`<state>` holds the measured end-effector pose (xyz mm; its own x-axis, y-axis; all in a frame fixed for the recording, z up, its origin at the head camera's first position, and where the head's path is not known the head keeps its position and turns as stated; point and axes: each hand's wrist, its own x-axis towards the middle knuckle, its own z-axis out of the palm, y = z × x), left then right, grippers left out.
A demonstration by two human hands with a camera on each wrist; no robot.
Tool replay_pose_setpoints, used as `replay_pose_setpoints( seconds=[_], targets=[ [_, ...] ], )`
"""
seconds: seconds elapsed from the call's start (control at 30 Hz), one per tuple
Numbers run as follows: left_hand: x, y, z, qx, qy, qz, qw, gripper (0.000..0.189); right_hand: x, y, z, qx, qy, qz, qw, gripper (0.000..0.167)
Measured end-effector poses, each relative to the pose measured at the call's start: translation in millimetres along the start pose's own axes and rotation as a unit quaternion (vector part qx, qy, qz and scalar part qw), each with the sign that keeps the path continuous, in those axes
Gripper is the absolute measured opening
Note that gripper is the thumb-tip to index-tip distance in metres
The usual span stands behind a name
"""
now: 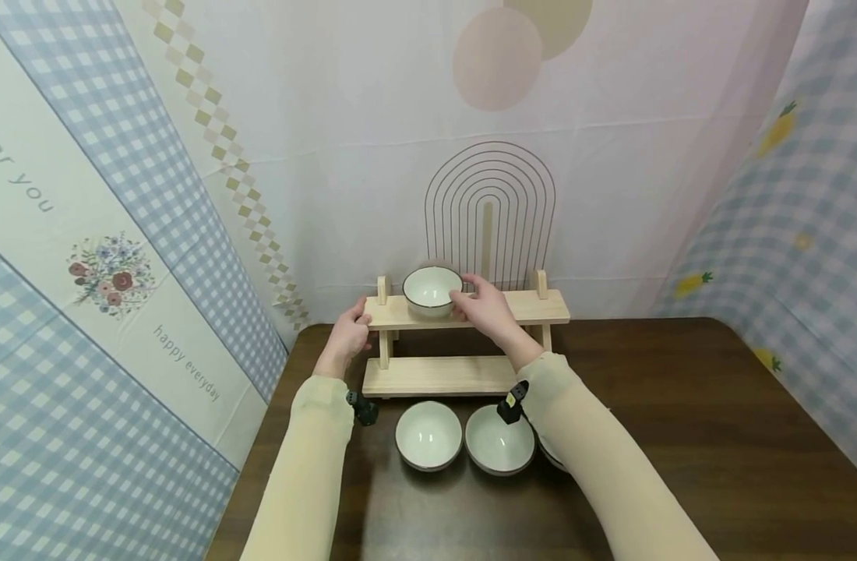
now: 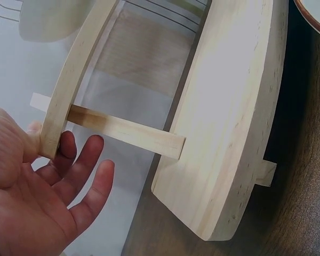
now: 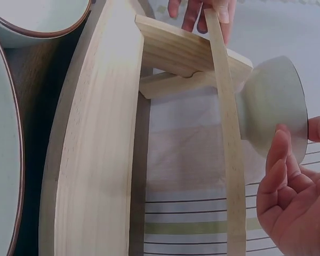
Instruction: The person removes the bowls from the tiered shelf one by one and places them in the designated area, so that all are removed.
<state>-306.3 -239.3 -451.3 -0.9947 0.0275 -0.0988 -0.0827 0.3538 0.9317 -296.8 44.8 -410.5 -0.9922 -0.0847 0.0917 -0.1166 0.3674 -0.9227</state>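
Observation:
A two-tier wooden shelf rack (image 1: 439, 376) stands at the back of the table. My left hand (image 1: 348, 335) grips the left end of its upper board, and in the left wrist view the thumb and index finger (image 2: 68, 146) are on either side of the board edge. A white bowl with a dark rim (image 1: 432, 288) is upright at the upper board, left of centre. My right hand (image 1: 486, 308) pinches the right side of this bowl; the right wrist view shows the bowl's foot (image 3: 242, 114) against the board.
On the table (image 1: 681, 436) in front of the rack are a left bowl (image 1: 428, 436), a middle bowl (image 1: 500, 442) and a third bowl (image 1: 551, 456), partly hidden by my right forearm. A patterned cloth (image 1: 358, 195) hangs behind the rack.

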Motion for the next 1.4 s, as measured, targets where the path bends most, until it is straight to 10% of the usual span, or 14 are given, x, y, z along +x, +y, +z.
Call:
replay_pose_setpoints(
  seconds=[1.4],
  targets=[
    [5.6,-0.1,1.9,-0.005,0.004,-0.005,1.0000,0.059,3.9,12.8,2.0,0.033,0.011,0.023,0.9991,0.069]
  ],
)
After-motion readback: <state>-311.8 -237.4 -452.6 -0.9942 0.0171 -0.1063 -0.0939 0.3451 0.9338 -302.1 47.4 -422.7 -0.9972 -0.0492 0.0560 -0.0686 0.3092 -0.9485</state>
